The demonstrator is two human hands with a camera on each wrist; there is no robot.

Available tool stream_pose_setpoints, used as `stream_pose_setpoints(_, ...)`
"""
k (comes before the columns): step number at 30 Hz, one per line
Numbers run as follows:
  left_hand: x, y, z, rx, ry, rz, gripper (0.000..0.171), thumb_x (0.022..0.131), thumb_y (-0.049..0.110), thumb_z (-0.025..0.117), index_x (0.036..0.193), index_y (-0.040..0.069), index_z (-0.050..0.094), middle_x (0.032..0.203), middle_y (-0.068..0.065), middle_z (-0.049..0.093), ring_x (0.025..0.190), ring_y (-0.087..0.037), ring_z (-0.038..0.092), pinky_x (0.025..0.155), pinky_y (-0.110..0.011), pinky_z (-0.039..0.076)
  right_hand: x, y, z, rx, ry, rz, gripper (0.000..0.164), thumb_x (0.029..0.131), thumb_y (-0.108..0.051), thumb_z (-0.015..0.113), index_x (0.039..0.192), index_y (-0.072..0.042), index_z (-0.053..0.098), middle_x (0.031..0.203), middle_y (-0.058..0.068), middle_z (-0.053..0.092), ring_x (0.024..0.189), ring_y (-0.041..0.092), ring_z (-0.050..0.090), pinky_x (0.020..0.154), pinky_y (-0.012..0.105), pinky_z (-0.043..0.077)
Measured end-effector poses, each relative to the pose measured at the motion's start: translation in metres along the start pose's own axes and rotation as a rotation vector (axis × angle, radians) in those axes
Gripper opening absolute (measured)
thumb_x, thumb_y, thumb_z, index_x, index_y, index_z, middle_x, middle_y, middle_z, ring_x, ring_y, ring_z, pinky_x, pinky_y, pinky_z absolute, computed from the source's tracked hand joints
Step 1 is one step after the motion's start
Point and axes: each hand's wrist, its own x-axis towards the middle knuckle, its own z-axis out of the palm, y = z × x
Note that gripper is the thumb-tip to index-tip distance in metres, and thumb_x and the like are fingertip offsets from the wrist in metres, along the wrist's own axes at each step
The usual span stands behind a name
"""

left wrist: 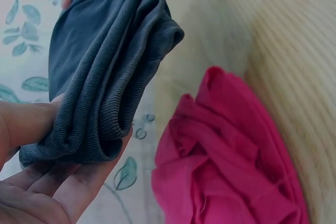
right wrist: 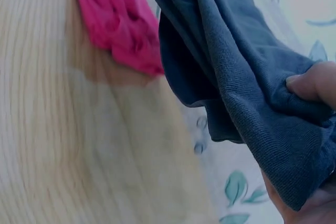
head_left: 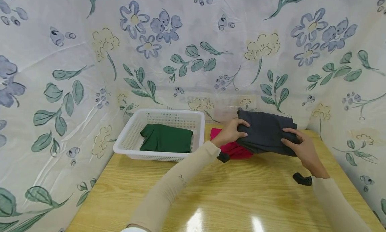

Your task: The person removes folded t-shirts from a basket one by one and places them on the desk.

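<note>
A folded dark grey garment [head_left: 265,129] with ribbed edges is held up above the table by both hands. My left hand [head_left: 230,133] grips its left end, thumb on one face and fingers beneath, as the left wrist view shows. At the opposite end my right hand [head_left: 304,151] pinches the cloth [right wrist: 252,77] between thumb and fingers. Just below and left of it, a crumpled pinkish-red cloth [head_left: 236,150] lies on the table, partly hidden by the left hand and the grey garment.
To the left stands a white perforated plastic basket [head_left: 129,151] with a folded green garment [head_left: 167,138] inside. The wooden table [head_left: 241,191] runs back to a floral curtain [head_left: 193,74], which also closes both sides. Black wrist devices sit beneath both wrists.
</note>
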Motion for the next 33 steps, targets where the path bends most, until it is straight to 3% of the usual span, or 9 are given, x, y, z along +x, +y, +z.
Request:
stream_pose_setpoints(3,0.003,0.002,0.011,-0.001,-0.002,0.004,0.031,0.092,0.008,0.078,0.123,0.014,0.074,0.136,-0.006,0.061,0.131,-0.022,0.054,0.107,-0.031,0.045,-0.002,0.007,-0.006,-0.022,0.014,0.004,0.056,0.098,-0.033,0.072,0.149,-0.019,0.055,0.171,0.015,0.011,0.154,0.044,0.008,0.111,0.066,0.031)
stream_pose_setpoints(4,0.005,0.003,0.014,-0.004,-0.003,0.004,0.031,0.093,0.008,0.077,0.123,0.014,0.073,0.136,-0.006,0.061,0.131,-0.022,0.053,0.107,-0.031,0.045,-0.003,0.009,-0.008,-0.037,0.019,0.005,0.055,0.098,-0.034,0.072,0.149,-0.02,0.055,0.171,0.015,0.011,0.154,0.043,0.009,0.112,0.062,0.034)
stream_pose_setpoints(6,0.008,0.003,0.021,-0.01,-0.006,0.009,0.031,0.093,0.008,0.077,0.123,0.014,0.073,0.136,-0.006,0.061,0.131,-0.022,0.053,0.107,-0.031,0.044,-0.004,0.013,-0.012,-0.055,0.025,0.003,0.055,0.099,-0.035,0.072,0.149,-0.02,0.056,0.17,0.015,0.013,0.154,0.043,0.011,0.11,0.041,0.042)
stream_pose_setpoints(10,0.014,0.004,0.036,-0.01,-0.012,0.009,0.032,0.094,0.008,0.076,0.125,0.015,0.072,0.138,-0.007,0.061,0.133,-0.022,0.053,0.107,-0.03,0.044,-0.005,0.02,-0.02,-0.05,0.041,0.017,0.055,0.099,-0.034,0.072,0.149,-0.019,0.056,0.17,0.018,0.011,0.154,0.045,0.008,0.113,0.045,0.039)
stream_pose_setpoints(13,0.017,0.006,0.045,-0.01,-0.022,0.008,0.032,0.094,0.007,0.075,0.125,0.014,0.072,0.139,-0.006,0.061,0.132,-0.021,0.053,0.106,-0.029,0.045,-0.007,0.025,-0.025,-0.023,0.046,0.04,0.056,0.099,-0.034,0.072,0.15,-0.02,0.055,0.17,0.018,0.008,0.153,0.047,0.004,0.11,0.07,0.026)
stream_pose_setpoints(19,0.019,0.008,0.062,-0.011,-0.03,-0.012,0.032,0.095,0.006,0.074,0.126,0.014,0.072,0.139,-0.006,0.061,0.131,-0.019,0.053,0.107,-0.028,0.044,-0.01,0.037,-0.033,-0.02,0.041,0.059,0.056,0.099,-0.033,0.071,0.151,-0.019,0.054,0.17,0.018,0.008,0.154,0.045,0.003,0.112,0.069,0.023)
stream_pose_setpoints(25,0.02,0.005,0.078,-0.042,-0.02,-0.06,0.033,0.095,0.006,0.073,0.127,0.016,0.072,0.139,-0.003,0.062,0.13,-0.016,0.054,0.102,-0.027,0.047,-0.009,0.046,-0.037,-0.06,0.035,0.079,0.055,0.1,-0.033,0.07,0.151,-0.018,0.054,0.17,0.018,0.013,0.154,0.043,0.008,0.114,0.062,0.029)
stream_pose_setpoints(33,0.024,-0.001,0.094,-0.052,-0.024,-0.089,0.033,0.096,0.003,0.072,0.127,0.013,0.073,0.138,-0.004,0.064,0.132,-0.019,0.054,0.1,-0.025,0.047,-0.005,0.054,-0.039,-0.053,0.011,0.1,0.056,0.1,-0.029,0.07,0.151,-0.014,0.053,0.169,0.022,0.011,0.153,0.046,0.012,0.112,0.068,0.027)
